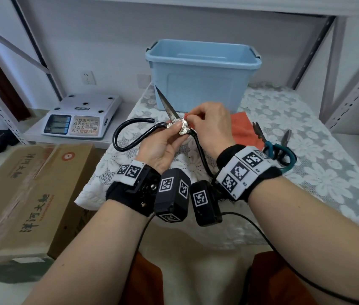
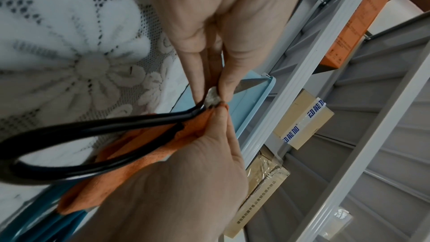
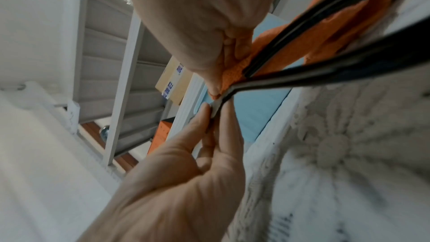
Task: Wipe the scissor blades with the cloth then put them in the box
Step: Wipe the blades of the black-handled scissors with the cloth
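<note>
Now my left hand pinches the black-handled scissors at the pivot above the desk, while my right hand fingers pinch the orange cloth against the blade; the blue box stands behind.

Your right hand covers the lower blades of the black-handled scissors and most of the orange cloth. At right, your wrist band hides part of the teal scissors. The carton is cut off at the left edge.
</note>
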